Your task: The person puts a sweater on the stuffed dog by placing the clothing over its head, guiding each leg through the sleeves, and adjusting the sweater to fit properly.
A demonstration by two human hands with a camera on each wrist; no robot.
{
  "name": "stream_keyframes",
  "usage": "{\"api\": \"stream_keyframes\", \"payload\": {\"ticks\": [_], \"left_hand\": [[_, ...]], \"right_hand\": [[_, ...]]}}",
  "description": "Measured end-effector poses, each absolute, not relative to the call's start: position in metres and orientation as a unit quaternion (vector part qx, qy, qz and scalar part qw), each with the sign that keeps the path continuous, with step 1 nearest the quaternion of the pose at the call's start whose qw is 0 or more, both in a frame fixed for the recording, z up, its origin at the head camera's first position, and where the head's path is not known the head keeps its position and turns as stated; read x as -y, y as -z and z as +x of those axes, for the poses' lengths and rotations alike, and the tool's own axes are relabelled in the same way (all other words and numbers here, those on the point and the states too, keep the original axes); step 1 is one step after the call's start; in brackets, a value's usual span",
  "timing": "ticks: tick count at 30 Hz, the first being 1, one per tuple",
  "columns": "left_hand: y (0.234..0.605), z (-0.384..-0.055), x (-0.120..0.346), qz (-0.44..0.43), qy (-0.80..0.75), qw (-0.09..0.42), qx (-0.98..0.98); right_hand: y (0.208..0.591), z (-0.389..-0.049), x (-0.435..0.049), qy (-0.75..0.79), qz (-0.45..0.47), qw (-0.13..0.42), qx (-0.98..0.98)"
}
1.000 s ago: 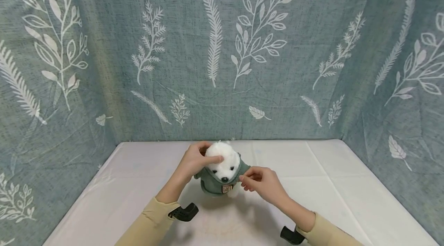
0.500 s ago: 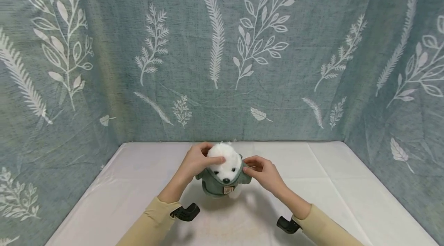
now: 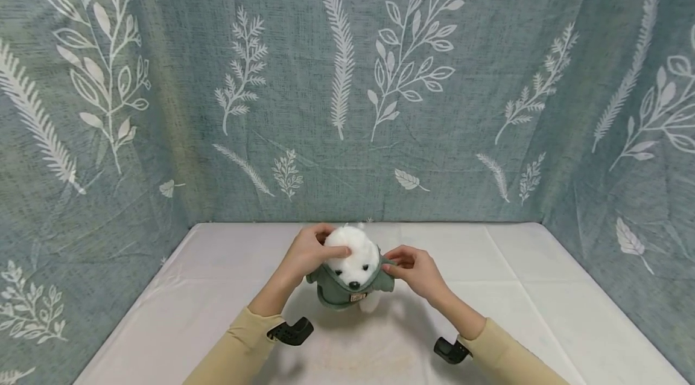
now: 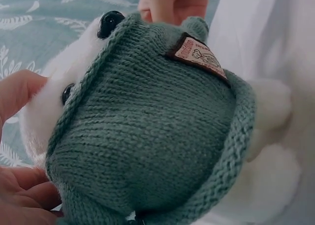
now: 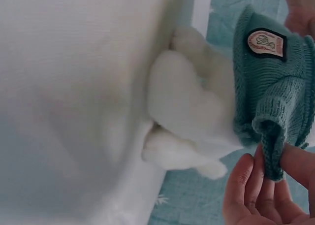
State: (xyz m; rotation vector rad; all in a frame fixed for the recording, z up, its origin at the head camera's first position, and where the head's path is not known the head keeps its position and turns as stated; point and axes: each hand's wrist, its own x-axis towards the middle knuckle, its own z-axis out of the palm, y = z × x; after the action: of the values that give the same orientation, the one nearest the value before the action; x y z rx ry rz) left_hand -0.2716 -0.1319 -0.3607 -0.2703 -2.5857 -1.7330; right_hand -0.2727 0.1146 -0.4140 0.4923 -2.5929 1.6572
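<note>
A white plush dog point(image 3: 355, 239) with black eyes and a black nose stands mid-table, wearing a green knitted sweater point(image 3: 338, 293) with a small patch point(image 4: 199, 56). My left hand point(image 3: 307, 257) grips the toy's head, thumb across the forehead and fingers behind. On the other side, my right hand point(image 3: 419, 271) pinches the edge of the sweater's sleeve point(image 5: 270, 124) between thumb and fingers. That sleeve looks limp and hollow at its cuff. Below the hem, the white fluffy legs point(image 5: 177, 92) show on the tabletop.
The table point(image 3: 488, 294) has a white cover. Behind it and at both sides hangs a grey-green curtain point(image 3: 304, 71) with white leaf prints. A black wrist mount point(image 3: 290, 332) sits at the left cuff, another black mount point(image 3: 452, 350) at the right.
My right hand has moved up and away along the toy's side, from its lower front to the sleeve, and now pinches its edge. My left hand keeps its grip on the head.
</note>
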Motion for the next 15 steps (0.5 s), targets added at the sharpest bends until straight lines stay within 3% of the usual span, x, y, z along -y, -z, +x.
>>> {"api": "stream_keyframes", "payload": {"ticks": [9,12,15], "left_hand": [[0.363,-0.271,0.133,-0.093,0.568,0.001,0.817],[0.364,-0.269,0.134,-0.101,0.569,0.001,0.816],[0.364,-0.268,0.135,-0.112,0.571,0.001,0.813]], "right_hand": [[0.427,-0.277,-0.111,-0.561,0.112,-0.048,0.819],[0.424,-0.277,-0.108,-0.551,0.118,-0.028,0.825],[0.411,-0.277,-0.103,-0.561,0.148,0.029,0.814]]}}
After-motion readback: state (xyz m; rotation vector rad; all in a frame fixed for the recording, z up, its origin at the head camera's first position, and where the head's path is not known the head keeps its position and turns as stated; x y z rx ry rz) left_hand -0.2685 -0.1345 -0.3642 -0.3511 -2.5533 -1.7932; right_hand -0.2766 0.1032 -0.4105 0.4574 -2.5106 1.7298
